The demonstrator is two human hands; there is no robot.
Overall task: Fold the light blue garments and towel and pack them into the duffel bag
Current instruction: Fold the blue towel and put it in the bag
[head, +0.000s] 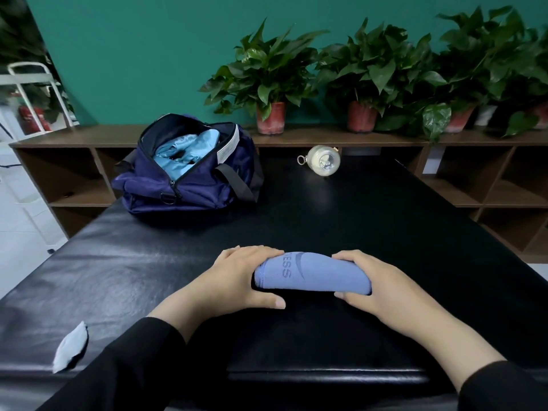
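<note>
both hands, left hand (237,277) and right hand (376,286), held a closed grip on the rolled towel (314,272) lying on the black table (370,209); light blue garments (184,152) already filled the open duffel bag (189,185) well beyond, leaving apparently only the towel unpacked.

In front of me is a glossy black padded table (341,209). A round cream-coloured bottle (323,160) lies near its far edge. Behind, green leafy plants in red pots (271,117) line a brown wooden shelf (486,137) against a teal wall (142,54).
</note>
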